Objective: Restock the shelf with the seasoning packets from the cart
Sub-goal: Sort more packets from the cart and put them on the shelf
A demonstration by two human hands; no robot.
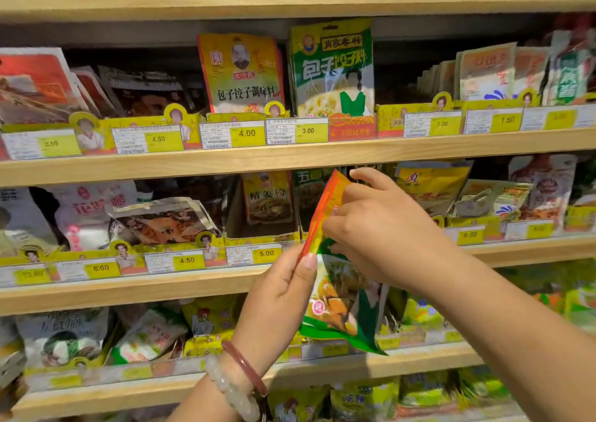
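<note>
Clearly both hands were busy with the same packet [335, 302]. The left hand [280, 296], with two bracelets [240, 378] on its wrist, was closed on the packet's left edge, thumb pressed on the front and fingers curled behind. The right hand [377, 228] came in from the right and was closed over the packet's upper part, fingers bent across its face, the index finger raised toward the shelf. The packet was held tilted, its red and yellow top leaning up toward the middle shelf [129, 289] and its green lower corner hanging in front of the shelf below.

Just beyond the packet's top, on the middle shelf, stood a cardboard tray [258, 238] above a price tag [266, 254] reading 5.00; it held only a packet or two at its far end, with bare space near the front. The slot right behind the hands was mostly hidden, so I could not tell how full it was. To the left and right on that shelf, other trays held leaning bags. On the upper shelf [290, 157] two tall packets [332, 70] stood upright above tags of 4.00 and 3.00.

By my judgement the restocking was partway along: this packet was not yet on the shelf, and it looked bound for the middle row. The cart was not in view, so how many packets were left could not be told.
</note>
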